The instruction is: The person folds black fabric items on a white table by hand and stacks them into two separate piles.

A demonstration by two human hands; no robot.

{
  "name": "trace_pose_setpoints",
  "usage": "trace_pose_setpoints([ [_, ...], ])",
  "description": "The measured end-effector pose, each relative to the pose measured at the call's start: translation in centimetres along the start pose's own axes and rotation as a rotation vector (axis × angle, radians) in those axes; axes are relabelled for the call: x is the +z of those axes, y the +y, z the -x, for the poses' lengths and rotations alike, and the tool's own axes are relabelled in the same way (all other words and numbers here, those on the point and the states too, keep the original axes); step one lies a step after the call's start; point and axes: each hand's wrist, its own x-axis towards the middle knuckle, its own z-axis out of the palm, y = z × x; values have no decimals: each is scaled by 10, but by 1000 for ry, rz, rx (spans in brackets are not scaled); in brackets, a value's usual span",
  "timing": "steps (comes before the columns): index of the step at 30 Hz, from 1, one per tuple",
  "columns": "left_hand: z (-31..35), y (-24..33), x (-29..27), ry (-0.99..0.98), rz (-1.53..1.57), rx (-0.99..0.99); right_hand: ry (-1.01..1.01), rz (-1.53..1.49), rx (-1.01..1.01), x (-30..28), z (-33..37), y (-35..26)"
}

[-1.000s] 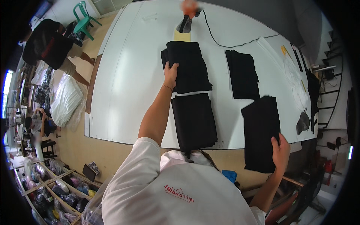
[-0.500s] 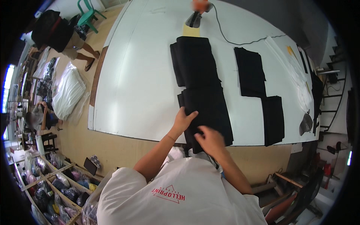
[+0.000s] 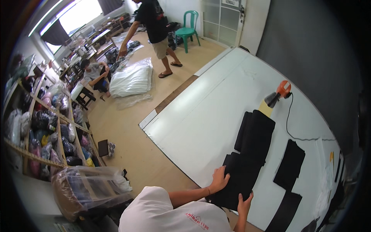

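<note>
Two piles of folded black cloth lie end to end on the white table. On the left edge of the near pile [image 3: 236, 181], my left hand [image 3: 220, 179] rests with its fingers spread. My right hand [image 3: 244, 205] touches the same pile at its right near side, thumb and fingers apart. The far pile [image 3: 258, 133] adjoins it, with a yellow piece [image 3: 265, 109] showing past its far end. An orange and grey corded power tool [image 3: 279, 94] stands at that yellow piece.
More black cloth pieces [image 3: 290, 164] lie to the right on the white table [image 3: 197, 143], near clear plastic sheeting [image 3: 322, 181]. Across the floor are a standing person [image 3: 156, 27], a crouching person [image 3: 94, 75], a wrapped white bundle [image 3: 131, 79], a green chair [image 3: 188, 31] and shelves of bagged goods [image 3: 58, 143].
My view has swung left, showing more of the room. My left hand has shifted along the near pile's left edge, and my right hand has moved to its right side. The standing person's arm now reaches down.
</note>
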Motion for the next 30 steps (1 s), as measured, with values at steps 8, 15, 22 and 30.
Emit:
trace_pose_setpoints([
  [8,-5,12,42,-31,317,130,4,-101,-28,-16,-10,73],
  [15,-12,24,74,-239,395,10,-77,421,167,-54,-12,38],
  [22,27,64,60,-38,-219,205,-30,816,-14,-38,-28,63],
  [30,42,70,46,-244,-464,490,-211,-100,77,-73,-21,91],
])
